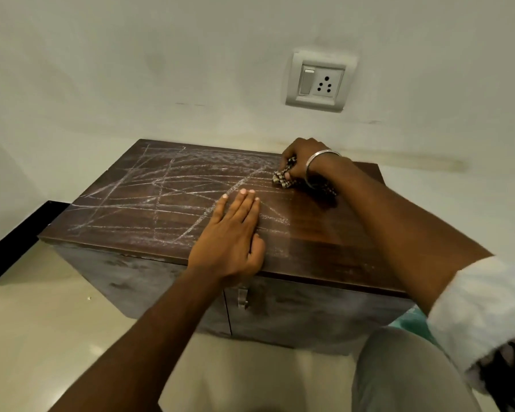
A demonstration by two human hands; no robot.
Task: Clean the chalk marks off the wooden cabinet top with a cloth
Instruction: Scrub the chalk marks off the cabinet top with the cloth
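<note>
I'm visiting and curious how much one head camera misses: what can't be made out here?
All in the head view:
- The cloth: mostly bunched inside the right hand, so its full size and pattern are hidden.
- Any chalk marks beneath the left hand, which lies flat on the cabinet top, or beneath the right forearm.
- The cabinet's lower right corner: hidden by that forearm and a trouser leg.

Head view, close above cabinet top point(324, 236)
</note>
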